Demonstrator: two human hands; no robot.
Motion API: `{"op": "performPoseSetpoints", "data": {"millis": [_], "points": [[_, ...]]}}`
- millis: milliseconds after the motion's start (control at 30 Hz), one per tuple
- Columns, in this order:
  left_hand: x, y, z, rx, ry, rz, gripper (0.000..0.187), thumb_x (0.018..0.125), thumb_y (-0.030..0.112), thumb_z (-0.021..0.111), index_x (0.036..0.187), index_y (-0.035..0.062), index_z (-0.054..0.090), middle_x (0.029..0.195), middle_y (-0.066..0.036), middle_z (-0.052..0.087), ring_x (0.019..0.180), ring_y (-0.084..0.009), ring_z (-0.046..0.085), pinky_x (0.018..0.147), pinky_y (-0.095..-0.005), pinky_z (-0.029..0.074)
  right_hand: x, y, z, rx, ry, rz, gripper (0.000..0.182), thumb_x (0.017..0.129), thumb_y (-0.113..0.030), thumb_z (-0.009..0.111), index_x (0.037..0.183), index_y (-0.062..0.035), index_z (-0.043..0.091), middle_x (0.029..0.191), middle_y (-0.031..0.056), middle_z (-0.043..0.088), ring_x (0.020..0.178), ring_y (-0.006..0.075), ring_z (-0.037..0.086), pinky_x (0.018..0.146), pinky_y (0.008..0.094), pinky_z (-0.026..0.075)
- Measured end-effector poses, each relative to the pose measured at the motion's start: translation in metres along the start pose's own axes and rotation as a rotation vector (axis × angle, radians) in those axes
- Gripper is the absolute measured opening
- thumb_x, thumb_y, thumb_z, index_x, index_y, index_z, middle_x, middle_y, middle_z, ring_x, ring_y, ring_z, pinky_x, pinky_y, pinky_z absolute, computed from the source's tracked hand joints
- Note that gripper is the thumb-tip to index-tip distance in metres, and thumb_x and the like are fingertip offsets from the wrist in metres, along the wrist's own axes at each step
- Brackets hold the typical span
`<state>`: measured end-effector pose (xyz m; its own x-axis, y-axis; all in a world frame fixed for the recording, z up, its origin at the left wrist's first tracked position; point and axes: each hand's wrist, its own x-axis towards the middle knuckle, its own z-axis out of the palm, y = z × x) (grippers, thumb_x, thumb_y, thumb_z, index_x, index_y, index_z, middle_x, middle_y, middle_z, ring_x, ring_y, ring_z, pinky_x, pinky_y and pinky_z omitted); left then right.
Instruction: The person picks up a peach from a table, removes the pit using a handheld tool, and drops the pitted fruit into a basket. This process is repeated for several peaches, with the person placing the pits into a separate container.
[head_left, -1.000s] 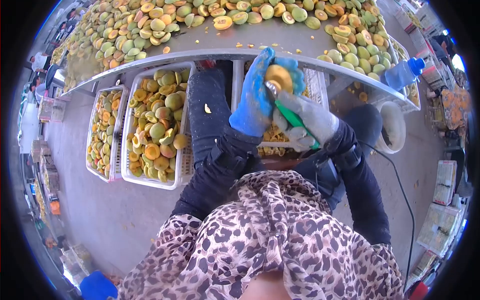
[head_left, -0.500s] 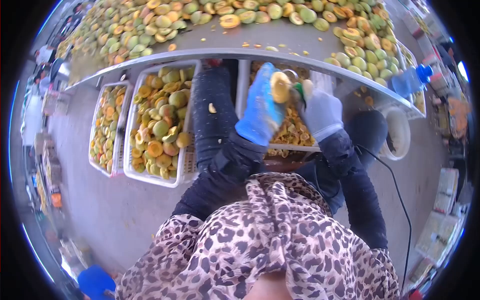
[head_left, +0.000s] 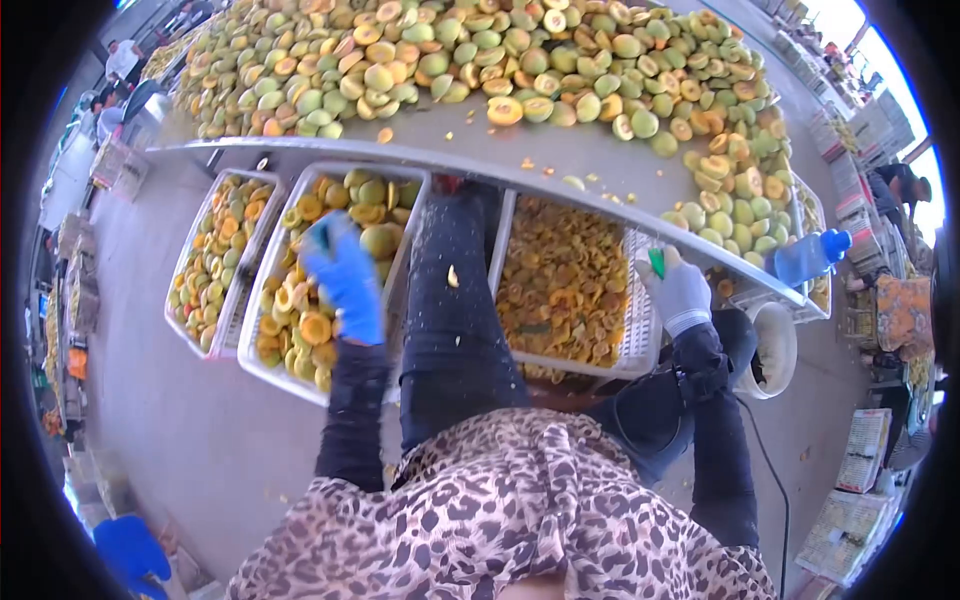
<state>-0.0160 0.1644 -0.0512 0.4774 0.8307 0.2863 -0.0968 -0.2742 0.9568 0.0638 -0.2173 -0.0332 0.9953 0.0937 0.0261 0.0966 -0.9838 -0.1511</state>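
My left hand, in a blue glove, is over the white basket of large fruit halves. Motion smears its fingers, so whether anything is in them cannot be made out. In a pale glove, my right hand is closed around a small tool with a green handle, at the right edge of the middle crate. That crate holds orange-brown fruit pieces. Heaped fruit halves cover much of the metal table in front.
A narrower fruit basket stands at the left. At the right are a blue bottle on the table edge, a white bucket and a black cable. A person is at the far right.
My left hand has moved left from the middle crate, where a fruit half was at its fingers, to the large-fruit basket. My right hand has shifted right and lower with the tool. The view has shifted.
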Motion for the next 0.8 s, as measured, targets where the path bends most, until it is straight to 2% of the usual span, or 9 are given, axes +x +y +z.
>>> {"op": "performPoseSetpoints", "data": {"millis": [33,133,233,433,533,633,667,733,800], "points": [[0.037,-0.079,-0.038,0.725,0.079,0.400,0.026,0.087,0.024,0.057,0.096,-0.0006,0.059,0.100,-0.021,0.058,0.094,-0.0349,0.052,0.083,-0.0440,0.042,0.014,0.000,-0.007,0.068,0.069,-0.046,0.037,0.086,-0.043,0.056,0.097,-0.0070,0.057,0.076,0.0219,0.064,0.075,0.0412,0.063,0.067,0.0498,0.049],[0.036,-0.141,-0.093,1.272,-0.053,0.042,0.052,0.087,0.041,0.054,0.126,0.0062,0.053,0.134,-0.024,0.045,0.130,-0.0382,0.034,0.106,-0.0515,0.026,0.069,-0.020,-0.030,0.163,0.172,-0.116,0.036,0.082,-0.038,0.064,0.099,-0.0070,0.056,0.079,0.0226,0.064,0.076,0.0418,0.061,0.065,0.0496,0.047],[0.024,-0.139,-0.094,1.364,-0.079,0.076,0.056,0.091,0.043,0.049,0.133,0.0069,0.047,0.143,-0.018,0.038,0.137,-0.0379,0.024,0.111,-0.0537,0.014,0.149,-0.051,-0.028,0.082,0.195,-0.191,0.037,0.081,-0.037,0.062,0.101,-0.0062,0.057,0.081,0.0217,0.064,0.079,0.0402,0.062,0.068,0.0477,0.048],[0.019,-0.132,-0.077,1.360,0.060,0.122,0.057,0.091,0.038,0.052,0.137,0.0056,0.043,0.142,-0.019,0.039,0.137,-0.0367,0.025,0.110,-0.0541,0.015,0.296,-0.096,0.040,-0.117,0.125,-0.188,0.048,0.075,-0.036,0.069,0.114,-0.0113,0.056,0.099,0.0164,0.066,0.092,0.0343,0.064,0.077,0.0440,0.051],[0.019,-0.097,-0.065,1.186,0.061,0.197,0.049,0.091,0.027,0.053,0.134,0.0032,0.046,0.139,-0.019,0.043,0.133,-0.0352,0.033,0.109,-0.0502,0.023,0.307,-0.099,0.051,-0.061,0.009,-0.102,0.049,0.075,-0.036,0.069,0.114,-0.0105,0.055,0.101,0.0163,0.066,0.093,0.0338,0.064,0.079,0.0430,0.051],[0.014,-0.056,-0.031,0.431,-0.067,0.096,0.039,0.094,0.012,0.049,0.130,-0.0018,0.047,0.127,-0.016,0.053,0.118,-0.0246,0.051,0.104,-0.0368,0.036,0.289,-0.099,0.039,-0.058,-0.087,-0.065,0.051,0.075,-0.037,0.069,0.115,-0.0083,0.053,0.103,0.0177,0.066,0.096,0.0341,0.063,0.081,0.0448,0.050],[0.014,-0.042,-0.017,0.431,-0.065,0.099,0.039,0.094,0.012,0.049,0.130,-0.0018,0.047,0.127,-0.016,0.053,0.118,-0.0246,0.051,0.104,-0.0368,0.036,0.278,-0.095,0.036,-0.056,-0.084,-0.067,0.051,0.075,-0.037,0.069,0.115,-0.0083,0.053,0.103,0.0177,0.066,0.096,0.0341,0.063,0.081,0.0448,0.050],[0.009,-0.004,0.012,-0.344,-0.242,-0.268,0.036,0.094,0.010,0.048,0.128,-0.0006,0.049,0.123,-0.014,0.055,0.111,-0.0227,0.054,0.099,-0.0357,0.042,0.252,-0.083,0.031,0.071,-0.052,-0.212,0.052,0.074,-0.034,0.072,0.112,-0.0051,0.052,0.093,0.0170,0.066,0.084,0.0293,0.066,0.071,0.0415,0.052],[-0.006,0.048,0.052,-0.743,-0.409,-0.518,0.032,0.095,0.013,0.048,0.124,0.0014,0.051,0.115,-0.012,0.058,0.104,-0.0227,0.057,0.091,-0.0354,0.047,0.199,-0.091,0.007,0.878,-0.126,-0.265,0.055,0.075,-0.019,0.076,0.119,-0.0025,0.049,0.078,0.0027,0.058,0.055,0.0074,0.049,0.046,0.0226,0.041]]}}
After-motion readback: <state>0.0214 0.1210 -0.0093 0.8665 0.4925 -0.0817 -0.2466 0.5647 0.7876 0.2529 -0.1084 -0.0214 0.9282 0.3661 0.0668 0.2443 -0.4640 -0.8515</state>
